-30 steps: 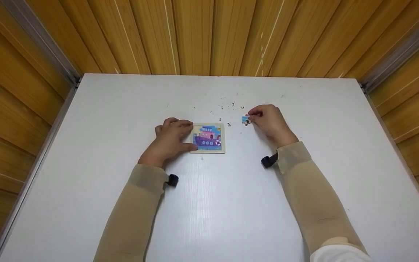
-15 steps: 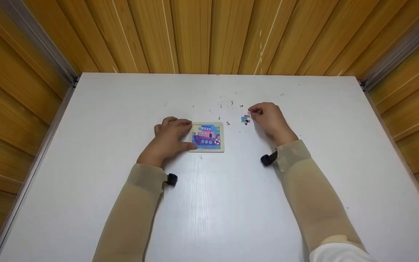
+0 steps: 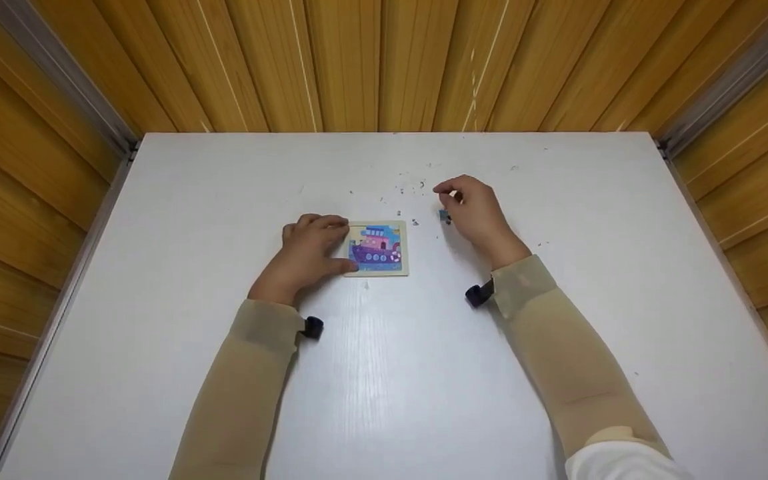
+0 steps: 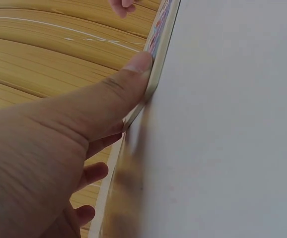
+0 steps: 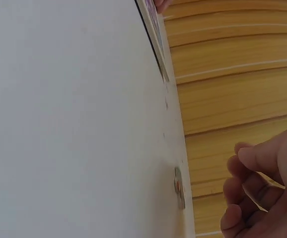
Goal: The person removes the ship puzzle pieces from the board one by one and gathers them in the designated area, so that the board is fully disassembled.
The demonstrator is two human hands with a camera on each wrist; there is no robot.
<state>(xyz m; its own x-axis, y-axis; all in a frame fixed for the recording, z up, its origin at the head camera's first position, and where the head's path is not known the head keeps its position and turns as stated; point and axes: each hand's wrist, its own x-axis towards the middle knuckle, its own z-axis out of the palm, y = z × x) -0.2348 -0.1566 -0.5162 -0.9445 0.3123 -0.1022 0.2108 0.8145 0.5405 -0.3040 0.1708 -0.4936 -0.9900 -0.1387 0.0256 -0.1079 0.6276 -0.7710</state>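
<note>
My left hand point(image 3: 307, 257) grips the left side of a small framed jigsaw puzzle point(image 3: 405, 250), thumb at its near corner and index finger at its far corner. A purple and pink boat fills the picture. In the left wrist view the thumb point(image 4: 108, 94) presses on the edge of the puzzle frame point(image 4: 156, 82). My right hand point(image 3: 477, 210) is raised, its fingers loosely bent, over blue puzzle pieces point(image 3: 444, 215) that it partly hides. From the right wrist, nothing shows between those fingers point(image 5: 235, 191), and a puzzle piece point(image 5: 179, 188) lies on the table apart from them.
Small dark specks point(image 3: 415, 222) are scattered on the white table point(image 3: 384, 373) beyond and right of the puzzle. Wood-patterned panels point(image 3: 351, 67) rise behind the table and at both sides. Each wrist carries a black camera point(image 3: 479, 295).
My right hand has lifted off the loose puzzle pieces and shifted left and farther from me, now covering part of them. My left hand keeps its hold on the puzzle.
</note>
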